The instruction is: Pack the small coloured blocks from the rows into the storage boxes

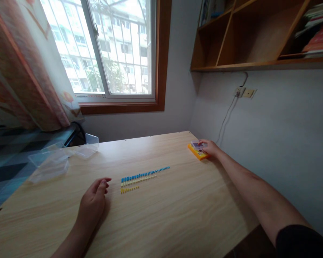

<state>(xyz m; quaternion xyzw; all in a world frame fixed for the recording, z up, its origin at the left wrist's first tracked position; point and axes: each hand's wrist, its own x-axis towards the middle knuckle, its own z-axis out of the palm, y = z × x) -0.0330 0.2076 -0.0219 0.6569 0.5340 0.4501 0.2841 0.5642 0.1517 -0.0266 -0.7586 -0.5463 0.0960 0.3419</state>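
At the table's far right corner, my right hand (pixel 209 147) grips a flat orange-yellow box (pixel 199 153) with a purplish printed top. Its fingers lie over the top and the thumb is near the side. My left hand (pixel 94 197) rests on the table, fingers loosely curled together with the thumb against them; nothing shows in it. Just right of it, small pieces lie in three rows: a long blue row (pixel 140 175), a pale cream row (pixel 136 182) and a short yellow row (pixel 129 190). Pieces in each row get smaller toward the right.
Clear plastic boxes or lids (pixel 51 165) stand at the table's far left edge, one (pixel 88 147) partly upright. The wooden table (pixel 156 222) meets the wall on the right. A curtain (pixel 24 64), a window and a wooden shelf (pixel 247 66) are beyond, with a corded socket (pixel 239 92).
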